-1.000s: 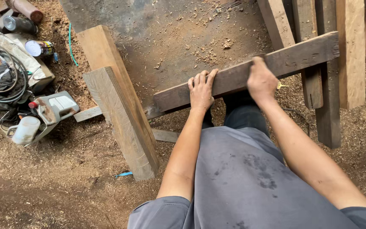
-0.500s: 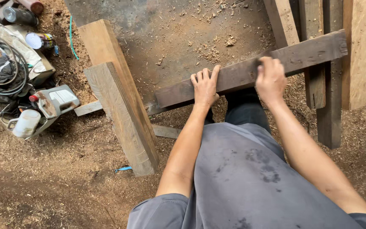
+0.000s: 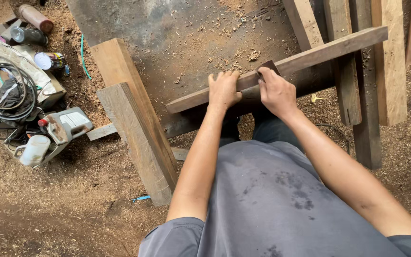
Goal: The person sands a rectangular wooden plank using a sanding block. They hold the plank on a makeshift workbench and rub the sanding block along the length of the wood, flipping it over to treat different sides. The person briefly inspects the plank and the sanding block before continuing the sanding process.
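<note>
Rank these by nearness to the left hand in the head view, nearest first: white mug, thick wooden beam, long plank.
1. Long plank: under the left hand, touching.
2. Thick wooden beam: left of the hand, on the sawdust.
3. White mug: far left, among the tools.

Well to the left of the left hand (image 3: 223,89), among the clutter on the sawdust, lies a grey rectangular jerrycan (image 3: 66,124) on its side, with a red cap and a pale label panel on its face. Farther up-left lies a round tin can (image 3: 49,61), its white end showing and a dark, yellow-banded label around it. Beyond it lie a dark spray can (image 3: 28,35) and a reddish-brown cylinder (image 3: 35,18).
</note>
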